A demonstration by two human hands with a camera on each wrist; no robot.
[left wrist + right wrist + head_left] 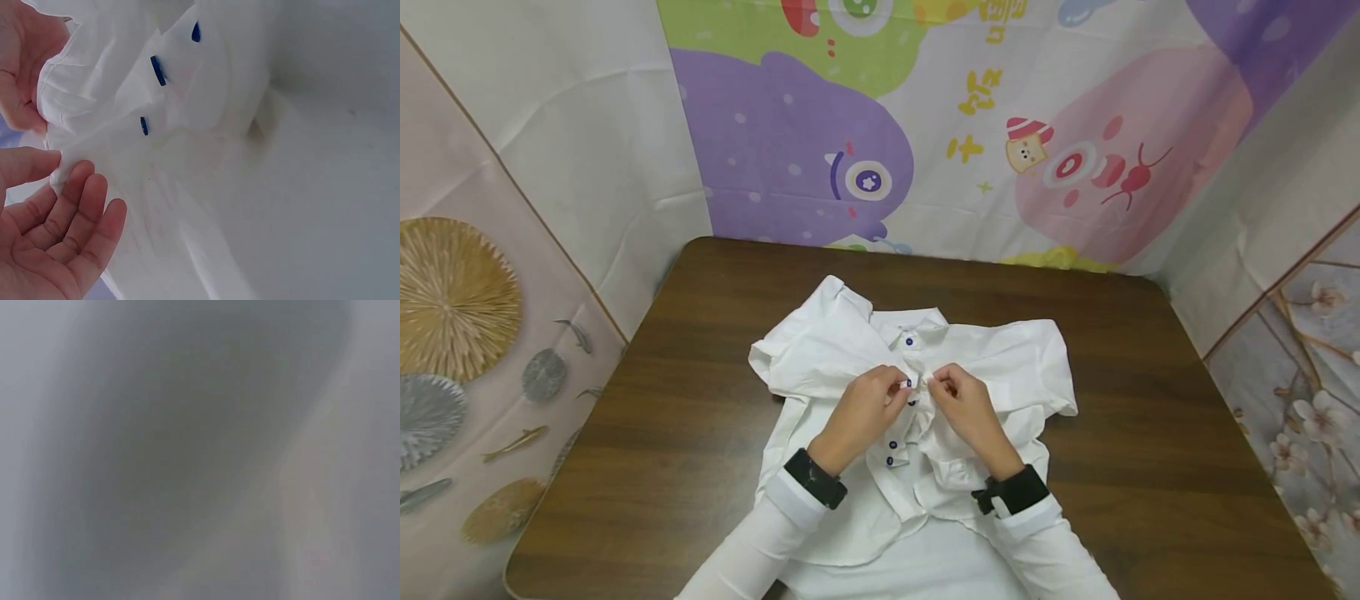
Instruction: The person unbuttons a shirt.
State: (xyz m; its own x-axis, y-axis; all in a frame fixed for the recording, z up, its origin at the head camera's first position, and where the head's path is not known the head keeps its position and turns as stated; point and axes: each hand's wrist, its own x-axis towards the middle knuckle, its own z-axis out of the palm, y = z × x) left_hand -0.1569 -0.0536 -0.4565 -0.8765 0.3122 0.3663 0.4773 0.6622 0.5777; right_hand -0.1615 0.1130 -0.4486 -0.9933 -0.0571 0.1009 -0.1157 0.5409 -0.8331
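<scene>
A white shirt point(827, 350) with small dark blue buttons lies on the table, its collar at the far side and its lower front parted. My left hand point(867, 408) pinches one front edge beside a blue button point(892, 445) row. In the left wrist view, thumb and index finger of the left hand point(56, 231) meet on the cloth while the other fingers are loosely bent. Close by on the right, my right hand point(966, 408) pinches the opposite front edge; its fingertips are partly hidden. Only a grey blur fills the right wrist view.
Brown wooden tabletop point(1150, 433) surrounds the shirt. Behind it hangs a cartoon-printed cloth point(805, 158), with patterned curtains point(572, 275) on both sides. Each wrist wears a black band point(816, 477).
</scene>
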